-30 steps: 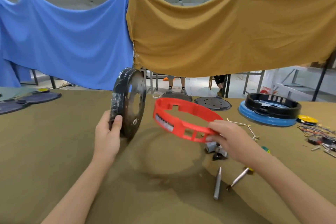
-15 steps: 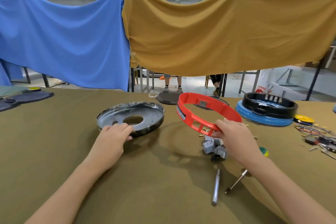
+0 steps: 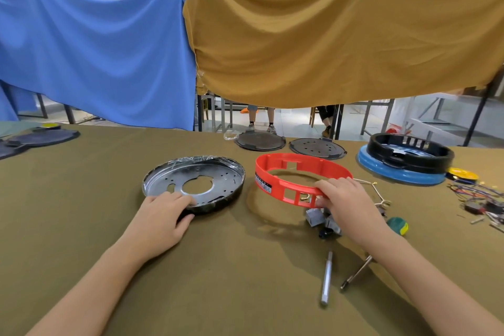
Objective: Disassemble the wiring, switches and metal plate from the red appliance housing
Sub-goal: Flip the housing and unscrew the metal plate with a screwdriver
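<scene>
Close to me lie a screwdriver (image 3: 326, 278) and a small pile of gray switches (image 3: 317, 219). My left hand (image 3: 161, 217) now pinches the rim of the metal plate (image 3: 193, 185), which has come down flat on the table (image 3: 81, 213). My right hand (image 3: 346, 200) grips the red housing ring (image 3: 300, 180), lowered beside it and empty inside. So both parts are apart. Farther off, a black ring (image 3: 409, 151) sits in a blue base (image 3: 398, 172).

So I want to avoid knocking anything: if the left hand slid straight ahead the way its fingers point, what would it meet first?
The left hand already rests on the near rim of the metal plate; going on, it would push that plate first.
</scene>
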Demonstrator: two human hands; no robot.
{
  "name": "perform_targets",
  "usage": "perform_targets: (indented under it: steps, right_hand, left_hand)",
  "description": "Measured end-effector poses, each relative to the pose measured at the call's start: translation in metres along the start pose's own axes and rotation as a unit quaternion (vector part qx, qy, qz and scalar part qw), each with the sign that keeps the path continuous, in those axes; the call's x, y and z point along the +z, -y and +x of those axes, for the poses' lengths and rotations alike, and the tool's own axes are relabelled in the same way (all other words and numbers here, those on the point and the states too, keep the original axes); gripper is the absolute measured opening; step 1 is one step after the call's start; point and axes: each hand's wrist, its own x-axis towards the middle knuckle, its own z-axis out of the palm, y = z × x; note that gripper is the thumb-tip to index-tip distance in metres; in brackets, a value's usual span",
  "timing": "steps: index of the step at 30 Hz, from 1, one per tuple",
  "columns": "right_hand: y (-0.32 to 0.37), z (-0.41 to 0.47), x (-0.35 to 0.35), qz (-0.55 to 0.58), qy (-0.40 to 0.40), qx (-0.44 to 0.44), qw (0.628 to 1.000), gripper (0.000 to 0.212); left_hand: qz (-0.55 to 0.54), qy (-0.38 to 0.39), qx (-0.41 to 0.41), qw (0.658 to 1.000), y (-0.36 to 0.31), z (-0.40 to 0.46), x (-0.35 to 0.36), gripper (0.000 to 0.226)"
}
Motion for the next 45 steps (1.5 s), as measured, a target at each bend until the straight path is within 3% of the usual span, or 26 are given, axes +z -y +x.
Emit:
perform_targets:
  steps: [3,7,13,17,21,26,29,32,38,42,45]
  right_hand:
    - [0.004,0.002,-0.003,0.013,-0.03,-0.027,0.999,0.025]
    - [0.014,0.002,0.001,0.0,0.002,-0.061,0.998,0.037]
    - [0.01,0.0,-0.004,-0.061,0.015,-0.017,0.998,0.048]
    - [0.027,-0.006,-0.005,-0.046,0.015,-0.058,0.997,0.063]
    - [0.037,-0.01,-0.012,-0.008,-0.083,-0.088,0.993,0.061]
    - [0.031,-0.016,0.0,-0.061,0.035,-0.061,0.996,0.055]
    - [0.02,-0.016,0.004,-0.035,0.045,0.001,0.998,0.055]
    - [0.019,-0.018,0.01,-0.012,0.067,-0.004,0.998,0.048]
    - [0.028,-0.02,0.003,0.068,0.004,0.022,0.997,0.047]
    - [0.035,-0.023,0.009,0.017,0.081,0.018,0.996,0.043]
    - [0.034,-0.024,0.009,0.035,0.082,0.028,0.996,0.041]
  left_hand:
    - [0.004,-0.001,-0.007,1.0,-0.005,0.002,0.001,0.018]
    - [0.026,0.001,-0.03,0.999,-0.006,0.004,0.002,0.019]
    - [0.026,-0.005,-0.053,0.998,-0.01,0.005,0.001,0.016]
    - [0.011,0.003,-0.05,0.999,-0.011,0.006,0.003,0.015]
    - [-0.008,0.003,-0.047,0.999,-0.013,0.005,0.002,0.013]
    - [-0.033,-0.007,-0.044,0.998,-0.013,0.004,0.001,0.006]
    - [-0.051,-0.004,-0.035,0.998,-0.016,0.003,0.0,0.005]
    - [-0.069,0.0,-0.017,0.997,-0.019,0.001,-0.001,0.004]
    - [-0.09,0.002,-0.002,0.996,-0.022,0.001,-0.004,0.004]
    - [-0.087,0.012,0.04,0.995,-0.027,0.002,-0.002,0.01]
    - [-0.109,0.018,0.052,0.993,-0.027,0.003,-0.002,0.015]
